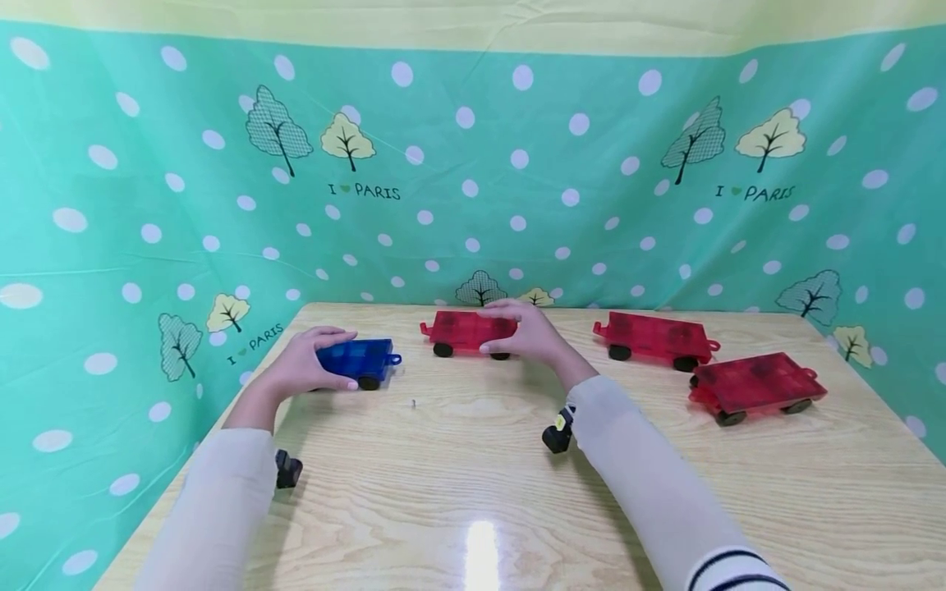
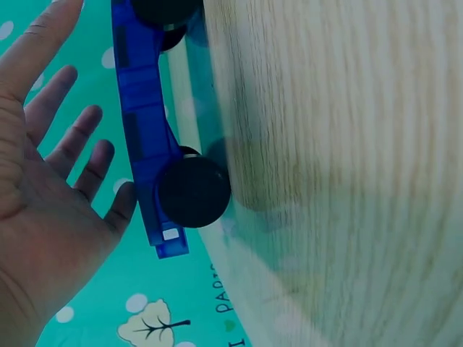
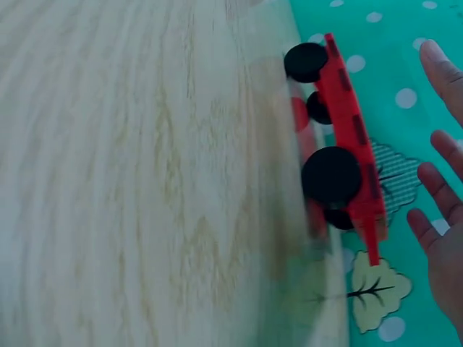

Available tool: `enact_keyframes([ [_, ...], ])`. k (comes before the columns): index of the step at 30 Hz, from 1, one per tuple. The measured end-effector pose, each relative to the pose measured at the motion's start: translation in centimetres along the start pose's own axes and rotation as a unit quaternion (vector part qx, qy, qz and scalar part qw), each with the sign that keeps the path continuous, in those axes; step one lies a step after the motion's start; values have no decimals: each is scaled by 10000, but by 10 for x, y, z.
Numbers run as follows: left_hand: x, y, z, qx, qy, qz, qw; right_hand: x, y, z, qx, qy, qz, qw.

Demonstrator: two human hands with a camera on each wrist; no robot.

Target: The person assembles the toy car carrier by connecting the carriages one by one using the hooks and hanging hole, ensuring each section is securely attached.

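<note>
A translucent blue toy wagon [image 1: 362, 357] with black wheels stands at the left of the table, its ring hitch pointing right. My left hand [image 1: 309, 361] arches over its left end, thumb in front and fingers behind. In the left wrist view the fingers are extended, with the wagon [image 2: 141, 108] beside them. Further right and back stands a red toy wagon [image 1: 460, 330], hook to the left. Its right end is partly hidden by my right hand [image 1: 530, 335]. The right wrist view shows spread fingers apart from this wagon [image 3: 354, 130].
Two more red wagons, one at the back right [image 1: 654, 336] and one nearer [image 1: 757, 384], sit close together. A tiny dark bit [image 1: 414, 403] lies mid-table. Behind the wooden table [image 1: 429, 484] hangs a green dotted cloth [image 1: 458, 197].
</note>
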State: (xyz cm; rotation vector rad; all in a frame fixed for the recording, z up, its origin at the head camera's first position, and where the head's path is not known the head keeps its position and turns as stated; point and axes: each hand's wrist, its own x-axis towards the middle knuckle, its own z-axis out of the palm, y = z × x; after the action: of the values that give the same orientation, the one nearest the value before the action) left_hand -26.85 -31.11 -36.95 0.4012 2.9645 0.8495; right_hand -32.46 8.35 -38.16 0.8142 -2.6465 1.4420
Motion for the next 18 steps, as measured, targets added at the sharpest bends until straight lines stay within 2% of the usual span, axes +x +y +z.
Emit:
enact_keyframes([
  [7, 8, -1, -1, 155, -126, -9, 9998, 13, 11, 6, -90, -169, 250, 9995],
  [18, 17, -4, -1, 192, -255, -17, 9995, 26, 16, 12, -101, -164, 646, 9977],
])
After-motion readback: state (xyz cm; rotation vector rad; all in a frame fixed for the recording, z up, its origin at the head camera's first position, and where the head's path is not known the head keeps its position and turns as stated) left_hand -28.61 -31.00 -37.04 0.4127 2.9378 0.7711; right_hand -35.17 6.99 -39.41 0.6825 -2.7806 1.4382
